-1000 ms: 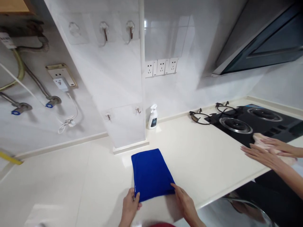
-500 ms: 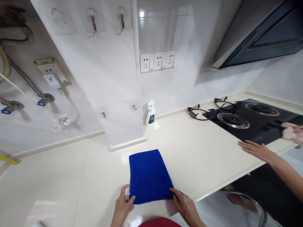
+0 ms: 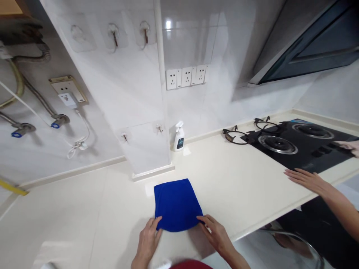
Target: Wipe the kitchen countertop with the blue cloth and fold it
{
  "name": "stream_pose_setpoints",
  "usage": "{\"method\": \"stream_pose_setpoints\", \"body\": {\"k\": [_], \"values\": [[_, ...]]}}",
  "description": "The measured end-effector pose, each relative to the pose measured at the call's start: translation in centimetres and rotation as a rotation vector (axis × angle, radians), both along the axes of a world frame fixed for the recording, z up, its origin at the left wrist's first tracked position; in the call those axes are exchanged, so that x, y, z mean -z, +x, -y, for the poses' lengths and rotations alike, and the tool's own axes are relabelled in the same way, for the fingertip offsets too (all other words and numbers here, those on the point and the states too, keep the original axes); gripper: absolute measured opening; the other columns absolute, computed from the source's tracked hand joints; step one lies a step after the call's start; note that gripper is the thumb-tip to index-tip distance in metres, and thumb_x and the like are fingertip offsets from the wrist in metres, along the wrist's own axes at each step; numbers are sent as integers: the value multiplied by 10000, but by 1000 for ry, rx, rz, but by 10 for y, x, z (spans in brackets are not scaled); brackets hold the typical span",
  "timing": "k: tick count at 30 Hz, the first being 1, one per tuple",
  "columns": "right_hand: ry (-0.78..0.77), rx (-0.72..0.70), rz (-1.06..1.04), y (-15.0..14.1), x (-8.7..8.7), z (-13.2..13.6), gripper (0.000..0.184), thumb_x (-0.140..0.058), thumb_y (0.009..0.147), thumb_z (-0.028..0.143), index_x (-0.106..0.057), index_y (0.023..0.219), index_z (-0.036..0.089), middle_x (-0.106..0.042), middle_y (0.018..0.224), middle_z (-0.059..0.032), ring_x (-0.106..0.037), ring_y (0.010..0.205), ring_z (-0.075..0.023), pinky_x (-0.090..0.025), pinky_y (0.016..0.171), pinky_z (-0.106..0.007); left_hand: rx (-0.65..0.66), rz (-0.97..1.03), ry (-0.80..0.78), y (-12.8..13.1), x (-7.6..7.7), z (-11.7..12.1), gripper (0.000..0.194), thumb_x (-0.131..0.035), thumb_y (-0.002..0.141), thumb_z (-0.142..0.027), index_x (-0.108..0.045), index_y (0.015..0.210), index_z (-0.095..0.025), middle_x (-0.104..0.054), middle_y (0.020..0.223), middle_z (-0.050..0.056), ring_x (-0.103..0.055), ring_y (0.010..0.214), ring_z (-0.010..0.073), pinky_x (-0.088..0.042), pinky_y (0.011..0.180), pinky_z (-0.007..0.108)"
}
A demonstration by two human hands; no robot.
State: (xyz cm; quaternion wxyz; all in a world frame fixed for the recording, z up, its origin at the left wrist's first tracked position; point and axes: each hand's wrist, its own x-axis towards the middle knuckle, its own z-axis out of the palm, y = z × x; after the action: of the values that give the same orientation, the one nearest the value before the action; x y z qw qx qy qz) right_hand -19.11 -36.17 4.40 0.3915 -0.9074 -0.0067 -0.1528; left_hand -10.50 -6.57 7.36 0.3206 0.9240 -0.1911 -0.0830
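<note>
A folded blue cloth (image 3: 178, 203) lies on the cream countertop (image 3: 126, 209), its near edge lifted and sagging in the middle. My left hand (image 3: 148, 235) pinches the near left corner between thumb and fingers. At the near right corner, my right hand (image 3: 215, 233) grips the cloth in the same way. The cloth's far edge rests flat on the counter. A white spray bottle (image 3: 178, 138) stands upright beyond it, against the wall.
At the right, a co-worker's hand (image 3: 308, 181) lies flat on the counter beside a black gas stove (image 3: 303, 149). Another hand (image 3: 349, 146) is at the stove's right side. Pot supports (image 3: 237, 136) sit behind the burners. A wall column (image 3: 146, 145) juts out behind the cloth.
Both my hands have raised the cloth's near edge and moved it away from me, a little toward the far edge. The co-worker's hand at the stove has shifted right.
</note>
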Motion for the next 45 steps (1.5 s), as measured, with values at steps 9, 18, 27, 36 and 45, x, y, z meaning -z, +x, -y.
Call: {"method": "stream_pose_setpoints", "body": {"k": [9, 18, 27, 36, 45], "values": [[-187, -31, 321, 15, -72, 0, 238, -489, 981, 205, -581, 1198, 237, -689, 942, -35, -656, 834, -149, -564, 755, -284, -62, 611, -118, 32, -46, -14, 232, -477, 946, -324, -677, 1026, -240, -640, 1252, 101, -621, 1181, 219, -564, 980, 400], [-128, -130, 553, 24, -153, -66, 240, -535, 950, 148, -538, 1187, 188, -694, 854, -19, -625, 698, -127, -497, 655, -263, -383, 652, -293, 91, -154, -29, 300, -543, 897, -409, -616, 1119, -220, -720, 1013, 31, -687, 860, 168, -559, 780, 293], [-82, 111, -101, 17, -14, -70, 364, -337, 994, 446, -615, 946, 216, -647, 618, -1, -626, 562, -176, -406, 544, -284, 131, 259, -26, 154, -83, 49, 651, -641, 827, -376, -428, 1428, -242, -497, 1492, 91, -471, 1372, 238, -443, 1123, 399], [63, 306, -270, 1, 33, -25, 449, -260, 951, 494, -596, 1087, 229, -733, 915, -63, -681, 816, -226, -503, 738, -350, 8, 351, 14, 58, 14, 30, 436, -360, 985, -357, -497, 1385, -253, -587, 1403, 93, -501, 1346, 238, -426, 1144, 512], [-72, 357, -366, 13, 62, -22, 561, -232, 888, 562, -592, 1150, 221, -719, 1119, -68, -693, 877, -274, -525, 724, -411, 110, 425, 336, 23, 47, 14, 541, -400, 976, -371, -263, 1500, -398, -306, 1608, 14, -306, 1473, 249, -379, 1169, 557]]}}
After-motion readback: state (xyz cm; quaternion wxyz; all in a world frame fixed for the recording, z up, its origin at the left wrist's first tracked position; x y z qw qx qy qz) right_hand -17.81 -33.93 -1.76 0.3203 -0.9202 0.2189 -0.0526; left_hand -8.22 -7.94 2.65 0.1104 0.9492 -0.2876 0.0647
